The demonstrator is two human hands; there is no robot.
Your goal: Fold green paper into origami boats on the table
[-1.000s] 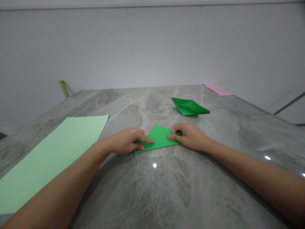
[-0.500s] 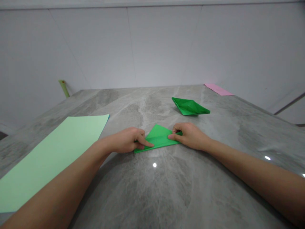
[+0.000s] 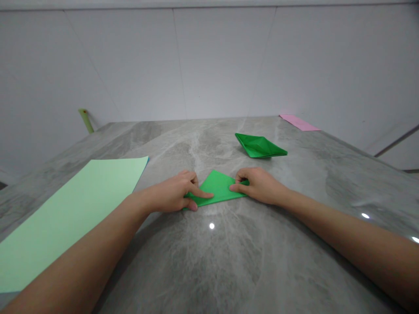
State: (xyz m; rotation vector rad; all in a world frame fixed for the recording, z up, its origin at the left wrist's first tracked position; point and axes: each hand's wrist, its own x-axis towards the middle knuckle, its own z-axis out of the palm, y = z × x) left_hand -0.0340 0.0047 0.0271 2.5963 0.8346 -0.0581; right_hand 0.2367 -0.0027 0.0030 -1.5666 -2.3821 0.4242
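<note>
While the left hand (image 3: 179, 192), half open, presses its forefinger on a flat triangle of green paper (image 3: 219, 187), the right hand (image 3: 260, 186) pinches its right end. The triangle lies well apart from the marbled grey table (image 3: 229, 261)'s far edge; a creased, pointed paper boat (image 3: 261, 147) sits nearer the far right corner.

On the grey marbled desk (image 3: 209, 266), the person's left grip (image 3: 179, 192) rests an extended index finger on a folded green paper (image 3: 220, 187), while the right grip (image 3: 260, 185) holds its right end with thumb and curled fingers. A green paper boat (image 3: 261, 147) sits beyond, a pink sheet (image 3: 300, 122) farther off; a pale green sheet (image 3: 75, 209) lies left, partly covered by the left forearm (image 3: 98, 248).
</note>
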